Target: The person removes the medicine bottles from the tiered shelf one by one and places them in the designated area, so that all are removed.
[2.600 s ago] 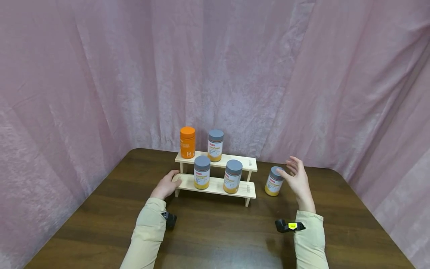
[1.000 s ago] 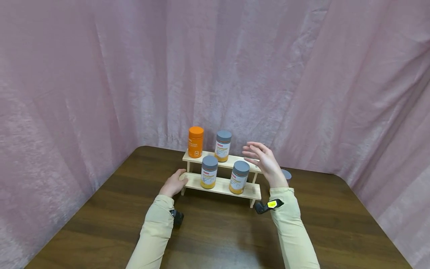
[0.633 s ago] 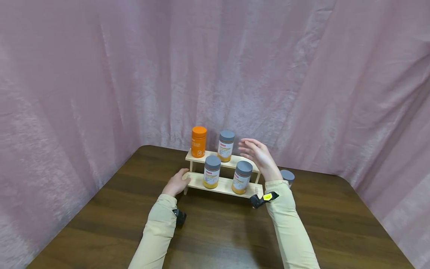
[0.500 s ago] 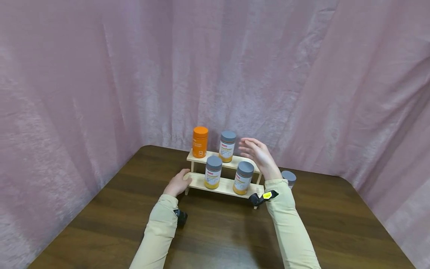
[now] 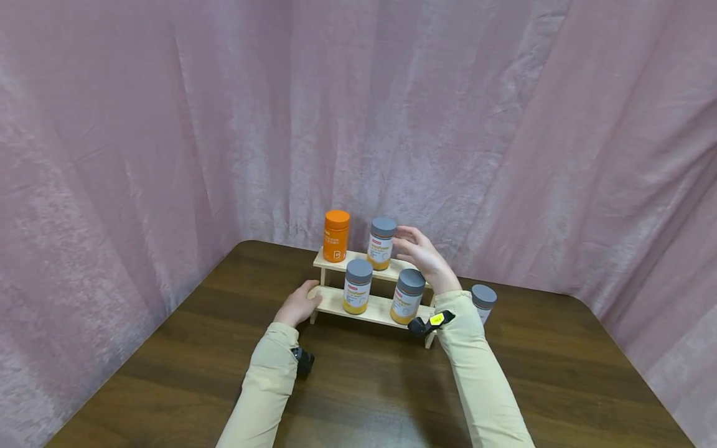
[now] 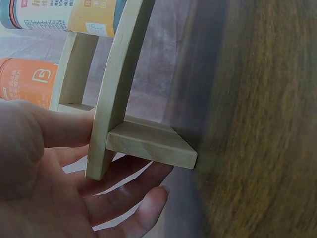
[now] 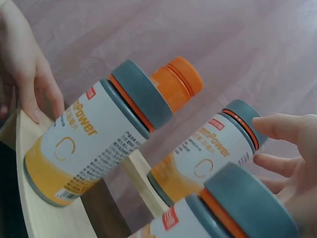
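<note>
A two-tier wooden display shelf (image 5: 381, 308) stands on the table. My left hand (image 5: 298, 305) grips the left end of its lower tier, thumb (image 6: 69, 130) on top of the board and fingers curled beneath. On the upper tier are an orange supplement bottle (image 5: 336, 241) and a grey-lidded supplement bottle (image 5: 380, 250). My right hand (image 5: 424, 258) is at the right side of that grey-lidded bottle, its loosely bent fingers (image 7: 282, 128) at the lid's edge; contact is hard to tell. Two more grey-lidded bottles, left (image 5: 356, 294) and right (image 5: 406, 303), stand upright on the lower tier.
Another grey-lidded bottle (image 5: 484, 297) stands on the table right of the shelf, partly hidden by my right sleeve (image 5: 476, 354). The brown wooden table (image 5: 347, 386) reaches back to a pink curtain (image 5: 358, 112).
My right hand has moved left from the bottle on the table to the grey-lidded bottle on the upper tier. My left hand keeps its grip on the shelf. The head view has shifted slightly.
</note>
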`<state>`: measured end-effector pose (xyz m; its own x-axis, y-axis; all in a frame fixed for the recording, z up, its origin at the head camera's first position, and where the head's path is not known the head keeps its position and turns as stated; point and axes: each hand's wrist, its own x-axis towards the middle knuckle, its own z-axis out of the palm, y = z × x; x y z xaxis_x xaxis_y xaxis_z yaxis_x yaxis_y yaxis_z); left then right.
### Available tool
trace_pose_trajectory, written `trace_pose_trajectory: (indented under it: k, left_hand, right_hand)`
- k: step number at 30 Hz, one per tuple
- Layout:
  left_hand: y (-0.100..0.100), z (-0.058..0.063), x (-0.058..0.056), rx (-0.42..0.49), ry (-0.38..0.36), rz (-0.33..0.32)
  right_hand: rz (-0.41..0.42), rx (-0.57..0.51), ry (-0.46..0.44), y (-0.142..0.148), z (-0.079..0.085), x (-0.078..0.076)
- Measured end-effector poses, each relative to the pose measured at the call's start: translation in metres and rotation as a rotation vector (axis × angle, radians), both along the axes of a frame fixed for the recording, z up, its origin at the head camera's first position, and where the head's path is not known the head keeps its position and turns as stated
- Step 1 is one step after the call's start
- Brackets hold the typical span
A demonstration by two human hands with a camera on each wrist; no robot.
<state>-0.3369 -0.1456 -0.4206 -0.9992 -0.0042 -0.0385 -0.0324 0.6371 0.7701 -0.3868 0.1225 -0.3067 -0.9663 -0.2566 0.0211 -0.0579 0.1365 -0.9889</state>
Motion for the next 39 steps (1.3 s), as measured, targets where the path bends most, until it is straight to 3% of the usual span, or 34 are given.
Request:
trace_pose_trajectory:
  k: [8,12,17,21,32,39]
  left_hand:
    - [-0.001,-0.002,0.003,0.003,-0.002,0.002]
    - [-0.001,0.0,0.004,0.001,0.0,0.003]
    - [0.003,0.0,0.003,0.0,0.008,-0.002]
    - [0.007,0.0,0.002,-0.005,0.013,-0.01]
    - [0.005,-0.005,-0.007,-0.025,0.017,-0.025]
    - [0.001,-0.002,-0.007,-0.021,0.021,-0.033]
  right_hand:
    - [-0.009,0.023,-0.003,-0.014,0.011,-0.002]
    - [-0.026,0.087,0.016,-0.022,0.016,-0.002]
    - [-0.119,0.232,0.058,-0.025,0.02,0.001]
    - [-0.166,0.278,0.084,-0.023,0.019,0.004]
    - [-0.198,0.212,0.15,-0.004,0.018,0.01]
    - [-0.26,0.082,0.201,0.007,0.025,0.017]
